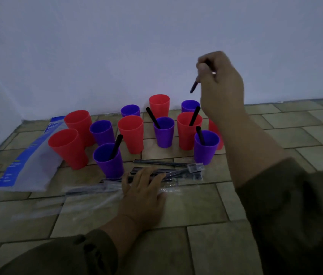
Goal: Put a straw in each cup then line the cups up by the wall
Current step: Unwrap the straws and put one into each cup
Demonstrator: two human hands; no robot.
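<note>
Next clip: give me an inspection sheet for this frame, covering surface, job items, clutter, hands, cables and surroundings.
Surface: tiled floor, dimly lit.
Job's things: red and purple cups stand scattered, not yet in a line; four hold black straws, e.g. purple cup. Spare wrapped straws lie in front of the cups.
Clutter: clear plastic wrapping; blue-and-clear bag at left.
Hands: right hand, grip closed on a dark straw, raised over the rear cups; left hand flat on the spare straws.
Cables: nothing seen.
Surroundings: plain white wall behind the cups.
</note>
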